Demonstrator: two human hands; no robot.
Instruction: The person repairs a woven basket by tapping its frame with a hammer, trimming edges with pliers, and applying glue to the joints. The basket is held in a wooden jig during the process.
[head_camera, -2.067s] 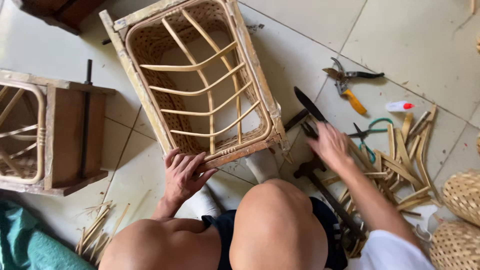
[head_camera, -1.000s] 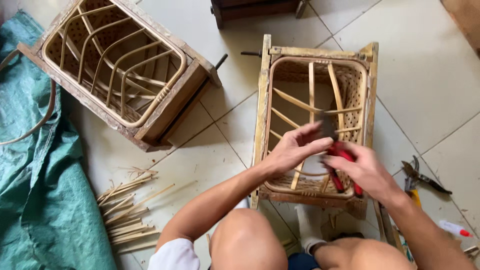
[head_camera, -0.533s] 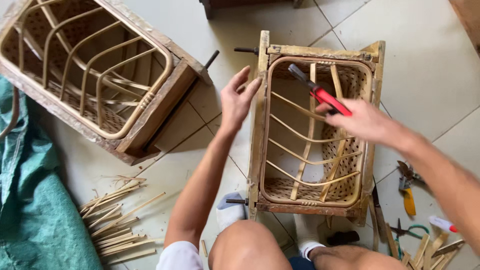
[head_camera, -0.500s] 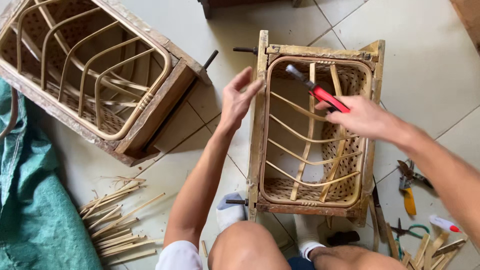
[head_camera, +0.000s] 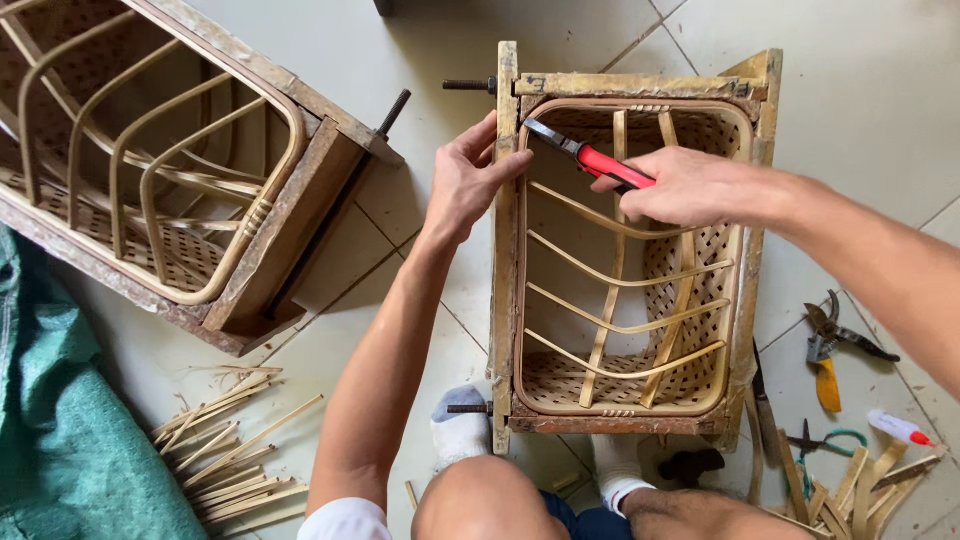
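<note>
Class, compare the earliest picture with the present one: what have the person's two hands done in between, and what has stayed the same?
The right hand left the tool pile, took up a red-handled knife and now points its blade into the basket's top left corner. The left hand moved from the near edge of the wooden frame up to grip its left rail. Unchanged: the rattan basket sits in the frame, and the second framed basket lies alongside.

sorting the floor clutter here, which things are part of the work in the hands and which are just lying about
In hand:
- left hand gripping the wooden frame
- right hand holding the red-handled knife
- rattan basket in that frame

Lying about:
- second framed basket
- pliers
- rattan strips
- green cloth
</note>
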